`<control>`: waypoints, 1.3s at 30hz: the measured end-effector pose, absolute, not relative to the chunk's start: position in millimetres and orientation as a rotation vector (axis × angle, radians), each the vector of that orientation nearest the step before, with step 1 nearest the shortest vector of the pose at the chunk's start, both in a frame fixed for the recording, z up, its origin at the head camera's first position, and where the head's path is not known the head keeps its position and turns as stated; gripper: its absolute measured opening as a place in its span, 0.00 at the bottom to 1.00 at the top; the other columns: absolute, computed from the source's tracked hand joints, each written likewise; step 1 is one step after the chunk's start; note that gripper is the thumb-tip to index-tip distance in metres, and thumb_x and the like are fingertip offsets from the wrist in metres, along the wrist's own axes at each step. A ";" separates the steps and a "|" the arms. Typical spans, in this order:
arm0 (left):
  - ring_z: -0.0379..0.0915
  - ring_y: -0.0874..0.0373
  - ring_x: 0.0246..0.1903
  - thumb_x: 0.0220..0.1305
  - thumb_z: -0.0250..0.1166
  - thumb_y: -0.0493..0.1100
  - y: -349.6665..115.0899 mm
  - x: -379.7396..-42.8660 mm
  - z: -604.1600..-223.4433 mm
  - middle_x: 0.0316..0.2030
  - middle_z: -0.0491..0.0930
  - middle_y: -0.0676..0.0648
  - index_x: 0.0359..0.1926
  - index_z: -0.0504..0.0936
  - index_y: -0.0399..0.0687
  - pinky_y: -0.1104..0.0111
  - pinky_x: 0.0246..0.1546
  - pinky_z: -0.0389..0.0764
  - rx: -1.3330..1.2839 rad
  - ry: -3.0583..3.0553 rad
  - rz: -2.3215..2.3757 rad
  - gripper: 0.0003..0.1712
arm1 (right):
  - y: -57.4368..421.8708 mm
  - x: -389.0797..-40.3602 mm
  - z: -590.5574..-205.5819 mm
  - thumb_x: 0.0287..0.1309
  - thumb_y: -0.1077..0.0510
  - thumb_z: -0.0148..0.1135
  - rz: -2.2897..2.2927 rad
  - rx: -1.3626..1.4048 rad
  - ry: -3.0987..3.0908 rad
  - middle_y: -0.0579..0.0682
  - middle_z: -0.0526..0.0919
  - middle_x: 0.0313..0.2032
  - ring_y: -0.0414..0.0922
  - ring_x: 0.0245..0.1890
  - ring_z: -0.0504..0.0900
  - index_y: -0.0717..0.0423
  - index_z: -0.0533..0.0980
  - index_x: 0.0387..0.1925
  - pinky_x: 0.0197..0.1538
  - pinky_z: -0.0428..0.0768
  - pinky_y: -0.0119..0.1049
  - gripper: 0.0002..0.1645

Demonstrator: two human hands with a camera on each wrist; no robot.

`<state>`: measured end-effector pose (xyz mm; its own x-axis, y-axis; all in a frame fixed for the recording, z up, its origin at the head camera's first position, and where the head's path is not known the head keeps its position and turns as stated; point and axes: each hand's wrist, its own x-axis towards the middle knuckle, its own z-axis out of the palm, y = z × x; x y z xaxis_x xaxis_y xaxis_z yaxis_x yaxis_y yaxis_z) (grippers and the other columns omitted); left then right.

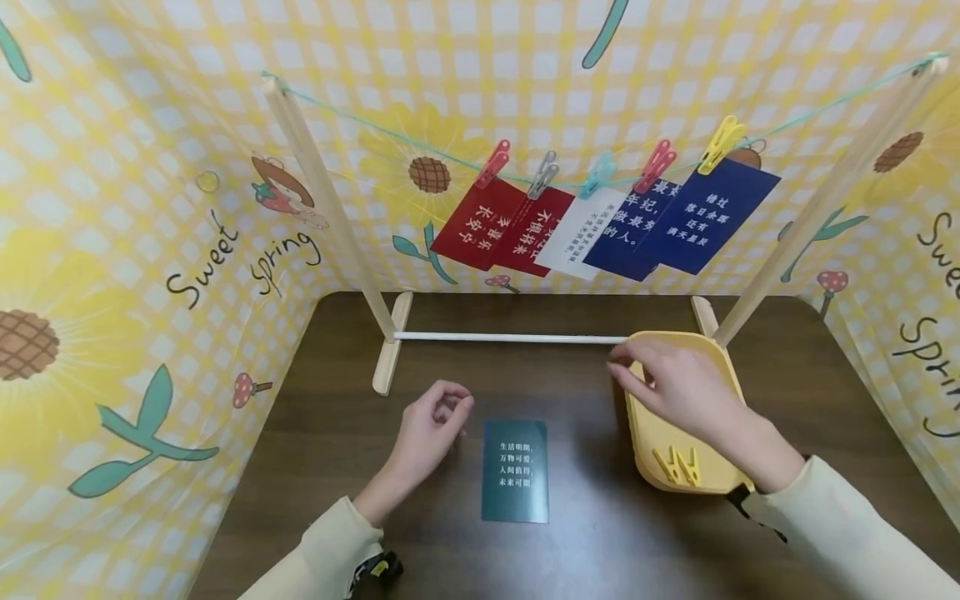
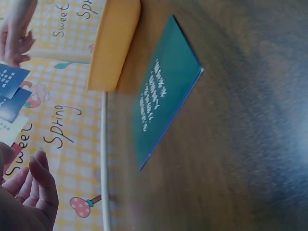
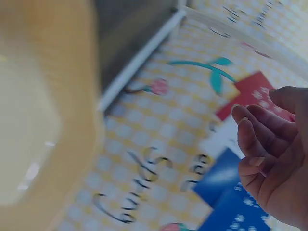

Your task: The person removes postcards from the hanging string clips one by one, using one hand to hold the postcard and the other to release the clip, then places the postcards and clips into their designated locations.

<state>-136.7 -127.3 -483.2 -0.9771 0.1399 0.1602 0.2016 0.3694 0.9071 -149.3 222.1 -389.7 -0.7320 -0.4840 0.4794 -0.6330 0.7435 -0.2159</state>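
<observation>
A dark green card (image 1: 515,472) with white writing lies flat on the table. My left hand (image 1: 426,425) is just left of it, fingers loosely bent and nothing between them. My right hand (image 1: 686,387) hovers over the yellow basket (image 1: 642,454), and in the right wrist view its loosely curled fingers are bare. Several yellow clothespins (image 1: 678,467) lie at the basket's near end. Above the table, red, white and blue cards hang overlapping on a green string; the rightmost is a blue card (image 1: 716,221) under a yellow clothespin (image 1: 722,143).
A wooden post (image 1: 330,208) on the left and another post (image 1: 832,200) on the right hold up the string (image 1: 375,123). A white rod (image 1: 510,337) joins their feet low across the table. Yellow checked cloth surrounds the dark table (image 1: 337,517) at the back and sides.
</observation>
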 end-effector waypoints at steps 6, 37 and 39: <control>0.79 0.60 0.21 0.73 0.66 0.39 -130.7 -150.5 -465.4 0.34 0.84 0.40 0.48 0.82 0.43 0.70 0.17 0.76 -0.373 -2.486 -1.693 0.06 | 206.0 -167.6 -342.7 0.63 0.59 0.71 0.558 0.892 -2.425 0.46 0.88 0.36 0.39 0.27 0.83 0.52 0.84 0.42 0.26 0.81 0.38 0.07; 0.76 0.64 0.21 0.75 0.63 0.38 -130.5 -253.3 -357.1 0.38 0.80 0.50 0.50 0.80 0.32 0.73 0.17 0.74 -0.509 -2.039 -1.703 0.11 | 129.0 -271.3 -187.3 0.73 0.50 0.62 0.450 0.940 -2.601 0.61 0.80 0.60 0.58 0.62 0.74 0.64 0.76 0.61 0.68 0.74 0.53 0.25; 0.75 0.65 0.21 0.75 0.63 0.37 -130.2 -261.9 -356.0 0.43 0.80 0.48 0.52 0.80 0.33 0.74 0.17 0.72 -0.510 -2.024 -1.687 0.11 | 128.4 -280.1 -187.5 0.73 0.48 0.63 0.456 0.931 -2.652 0.61 0.78 0.63 0.59 0.66 0.71 0.64 0.74 0.64 0.72 0.68 0.53 0.28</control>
